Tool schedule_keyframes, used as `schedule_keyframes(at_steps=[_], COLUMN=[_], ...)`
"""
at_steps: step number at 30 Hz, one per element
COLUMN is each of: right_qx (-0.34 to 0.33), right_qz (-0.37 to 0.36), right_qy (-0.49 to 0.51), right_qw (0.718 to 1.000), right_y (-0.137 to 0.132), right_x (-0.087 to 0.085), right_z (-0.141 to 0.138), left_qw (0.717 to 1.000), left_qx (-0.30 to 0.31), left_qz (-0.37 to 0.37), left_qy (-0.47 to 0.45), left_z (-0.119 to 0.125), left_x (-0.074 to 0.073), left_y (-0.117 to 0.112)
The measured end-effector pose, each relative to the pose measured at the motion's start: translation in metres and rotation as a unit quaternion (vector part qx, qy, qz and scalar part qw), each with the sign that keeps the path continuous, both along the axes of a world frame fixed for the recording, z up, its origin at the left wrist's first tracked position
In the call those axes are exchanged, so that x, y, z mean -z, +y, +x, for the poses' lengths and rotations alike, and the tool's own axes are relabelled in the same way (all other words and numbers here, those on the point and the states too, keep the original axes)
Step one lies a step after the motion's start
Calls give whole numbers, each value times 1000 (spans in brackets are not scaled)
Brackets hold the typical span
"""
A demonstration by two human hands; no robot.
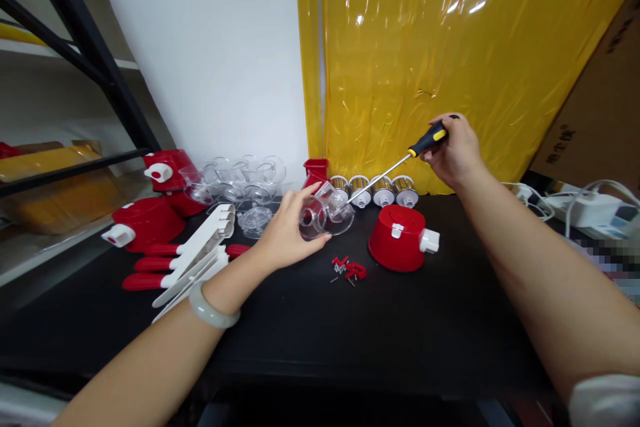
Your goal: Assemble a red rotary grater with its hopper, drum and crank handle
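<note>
My left hand is closed around a clear plastic housing, thumb below and fingers above, holding it over the black table. In my right hand is a screwdriver with a black and yellow handle. Its long shaft slopes down to the left, and the tip is at the clear housing; whether it touches a screw I cannot tell. Below lie small red plastic parts with several loose screws. A red round base with a white knob stands to their right.
Several metal grater drums line the back beside a red hopper. Clear plastic parts, white handles with red grips and red bases sit left. A power strip with cables lies right. A black shelf frame rises at left.
</note>
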State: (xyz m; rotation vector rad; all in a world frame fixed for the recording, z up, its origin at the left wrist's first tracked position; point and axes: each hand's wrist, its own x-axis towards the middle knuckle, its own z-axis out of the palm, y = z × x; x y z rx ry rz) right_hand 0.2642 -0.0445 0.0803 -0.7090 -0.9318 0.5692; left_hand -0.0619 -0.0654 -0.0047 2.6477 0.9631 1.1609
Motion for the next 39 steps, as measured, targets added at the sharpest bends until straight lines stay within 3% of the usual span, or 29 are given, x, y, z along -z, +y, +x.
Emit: schedule_keyframes(at_steps=[6, 11, 14, 17, 22, 24, 29, 31, 33, 37, 39], right_qx=[-75, 6, 16, -24, -100, -70, 102, 125, 99, -37, -62], right_qz=[-33, -26, -53, -80, -48, -53, -56, -75, -85, -82, -100], right_qy=[-49, -92, -88, -56, -45, -42, -96, -130, -147, -168, -191], right_qw=[995, 995, 995, 995, 993, 995, 989, 981, 981, 982, 974], right_y=[-10, -1, 2, -3, -10, -7, 1, 1, -3, -14, -20], right_x=[-1, 3, 4, 3, 2, 2, 2, 1, -1, -8, -12], right_z=[8, 15, 19, 21, 19, 18, 21, 23, 27, 36, 40], left_qw=[1000, 1000, 1000, 1000, 1000, 1000, 1000, 1000, 1000, 1000, 999], left_qx=[-8, -21, -18, -20, -26, -25, -16, -13, -12, -12, -13], left_qz=[-2, 1, 5, 3, -2, -3, -1, 1, 1, -2, -1], left_qy=[-2, -1, -3, 0, 2, 3, 8, 14, 22, 28, 30], left_z=[-1, -1, -1, -1, -1, -1, 0, 0, 0, 1, 2], left_x=[2, 3, 3, 4, 3, 3, 3, 2, 2, 2, 2], left_y=[4, 4, 4, 4, 3, 3, 2, 0, -1, -2, -3])
